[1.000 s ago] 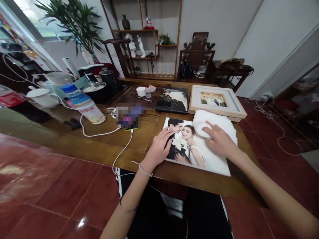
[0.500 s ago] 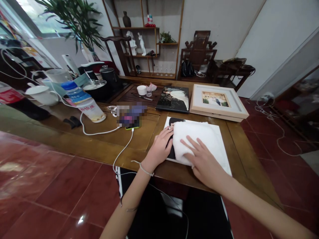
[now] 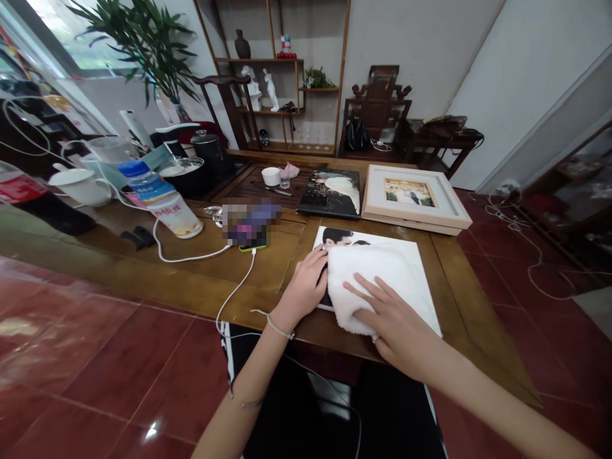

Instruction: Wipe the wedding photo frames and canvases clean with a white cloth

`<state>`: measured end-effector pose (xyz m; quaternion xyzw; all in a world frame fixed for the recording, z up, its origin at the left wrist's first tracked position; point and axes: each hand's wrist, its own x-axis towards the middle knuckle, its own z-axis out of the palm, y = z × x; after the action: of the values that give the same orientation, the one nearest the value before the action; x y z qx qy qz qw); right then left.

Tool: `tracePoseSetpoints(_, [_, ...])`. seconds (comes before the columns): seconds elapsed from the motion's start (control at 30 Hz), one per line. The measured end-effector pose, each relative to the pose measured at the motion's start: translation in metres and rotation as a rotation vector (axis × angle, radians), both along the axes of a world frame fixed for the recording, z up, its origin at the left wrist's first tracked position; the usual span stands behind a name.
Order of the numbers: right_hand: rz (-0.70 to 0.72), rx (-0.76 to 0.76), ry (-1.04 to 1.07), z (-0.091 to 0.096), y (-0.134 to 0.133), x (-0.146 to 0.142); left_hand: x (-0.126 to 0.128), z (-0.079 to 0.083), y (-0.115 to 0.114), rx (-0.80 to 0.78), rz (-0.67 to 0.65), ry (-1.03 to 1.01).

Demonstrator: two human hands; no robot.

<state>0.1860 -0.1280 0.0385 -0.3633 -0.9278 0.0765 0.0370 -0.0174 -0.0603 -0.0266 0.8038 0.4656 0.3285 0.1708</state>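
Observation:
A white fluffy cloth (image 3: 366,262) lies over much of a white photo panel (image 3: 337,236) near the table's front edge. Dark printed hair shows above the cloth, and the rest of the picture is largely covered. My right hand (image 3: 392,319) rests flat on the cloth, fingers spread, with a ring on one of them. At the panel's left edge lies my left hand (image 3: 303,287), its fingers stretched out along the side and touching the cloth's left border. A thin bracelet circles that wrist.
Behind the panel are a dark photo panel (image 3: 329,192) and a light wooden picture frame (image 3: 415,201). To the left lie a blurred-out phone with a white cable (image 3: 246,277), a blue-capped bottle (image 3: 162,201), a cola bottle (image 3: 45,201) and a white cup (image 3: 81,186).
The cloth has slid toward me under my right hand, uncovering more of the panel's upper edge and the printed hair. My left hand has stayed at the panel's left edge.

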Motion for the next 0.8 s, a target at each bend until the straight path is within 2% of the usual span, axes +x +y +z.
tracePoseSetpoints(0.3, [0.026, -0.024, 0.023, 0.002, 0.001, 0.001, -0.001, 0.000, -0.001, -0.001, -0.010, -0.004])
tracePoseSetpoints(0.43, [0.012, -0.037, 0.079, 0.002, 0.018, 0.010, 0.000, 0.003, -0.002, -0.004, -0.004, -0.005])
tracePoseSetpoints(0.63, [-0.205, 0.122, 0.045, -0.005, 0.058, 0.035, 0.001, 0.006, -0.005, -0.013, 0.025, -0.019])
tracePoseSetpoints(0.7, [-0.235, 0.155, 0.017, -0.007, 0.056, 0.035, 0.002, 0.006, -0.005, -0.011, 0.025, -0.021])
tracePoseSetpoints(0.8, [-0.222, 0.153, 0.001, -0.009, 0.030, 0.025, 0.002, 0.006, -0.005, -0.013, 0.026, -0.020])
